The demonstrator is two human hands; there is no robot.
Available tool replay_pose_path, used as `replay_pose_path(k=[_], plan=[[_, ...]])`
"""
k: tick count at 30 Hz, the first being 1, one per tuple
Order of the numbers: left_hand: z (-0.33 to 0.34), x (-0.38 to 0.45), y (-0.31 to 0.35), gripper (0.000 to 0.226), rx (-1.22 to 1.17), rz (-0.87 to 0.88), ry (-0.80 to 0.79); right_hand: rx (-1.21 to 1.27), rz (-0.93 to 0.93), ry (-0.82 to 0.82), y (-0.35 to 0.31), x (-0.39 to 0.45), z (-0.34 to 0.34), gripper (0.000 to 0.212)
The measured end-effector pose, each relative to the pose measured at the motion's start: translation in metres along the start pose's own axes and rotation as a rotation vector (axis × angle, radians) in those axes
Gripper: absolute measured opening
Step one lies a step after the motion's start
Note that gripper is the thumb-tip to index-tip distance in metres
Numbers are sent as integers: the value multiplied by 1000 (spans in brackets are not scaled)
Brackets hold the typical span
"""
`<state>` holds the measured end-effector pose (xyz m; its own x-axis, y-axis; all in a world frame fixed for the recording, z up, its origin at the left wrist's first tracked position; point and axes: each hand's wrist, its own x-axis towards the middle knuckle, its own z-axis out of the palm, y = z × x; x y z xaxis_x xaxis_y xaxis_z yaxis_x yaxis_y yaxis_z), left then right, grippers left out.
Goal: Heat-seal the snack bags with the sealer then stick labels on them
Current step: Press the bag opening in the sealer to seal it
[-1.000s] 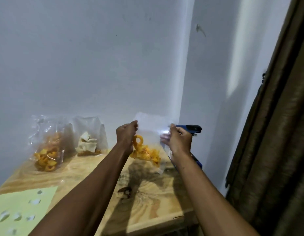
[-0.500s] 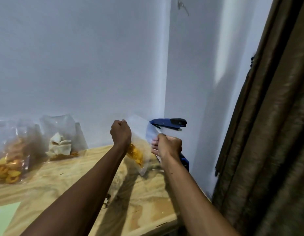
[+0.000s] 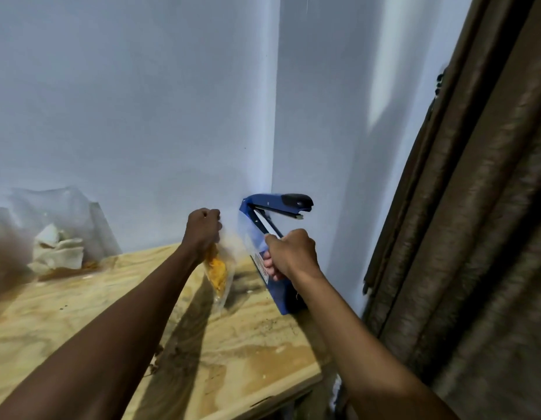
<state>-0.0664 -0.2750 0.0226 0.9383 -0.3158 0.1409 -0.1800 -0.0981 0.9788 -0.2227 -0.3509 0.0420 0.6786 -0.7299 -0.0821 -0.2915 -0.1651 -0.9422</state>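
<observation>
clear snack bag [image 3: 223, 268] of orange snacks, both hands gripping

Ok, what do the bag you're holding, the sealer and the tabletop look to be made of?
Bag: thin clear plastic film, glossy, orange snacks showing through. Sealer: probably blue-painted sheet metal, smooth, with a black, likely plastic grip on its raised arm. Tabletop: pale plywood-like board, apparently unfinished, visible swirling grain and stains.

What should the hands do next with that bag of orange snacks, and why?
Probably slide the bag's open top onto the sealer's bar. The left hand and right hand each pinch a top corner, stretching the plastic right beside the sealer, and its arm is raised, leaving a gap to feed the top into before pressing down.
</observation>
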Motion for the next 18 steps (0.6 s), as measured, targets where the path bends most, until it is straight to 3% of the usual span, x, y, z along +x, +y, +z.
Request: replay_pose_path(k=[5,7,11,13,15,18], plan=[[6,8,-3,23,14,-4,-82,-635,-239,17,-26,-5,-6,18],[10,10,-6,30,52,2,-98,-667,-364,50,-44,-7,-5,17],[20,12,-12,36,131,38,-144,-658,-662,230,-73,2,-15,39],[25,15,-15,36,156,34,-169,-694,-773,317,-80,10,-24,33],[29,17,-18,33,168,25,-189,-772,-795,336,-84,23,-32,25],[35,20,-24,29,135,1,-210,-864,-607,213,-87,41,-44,29]])
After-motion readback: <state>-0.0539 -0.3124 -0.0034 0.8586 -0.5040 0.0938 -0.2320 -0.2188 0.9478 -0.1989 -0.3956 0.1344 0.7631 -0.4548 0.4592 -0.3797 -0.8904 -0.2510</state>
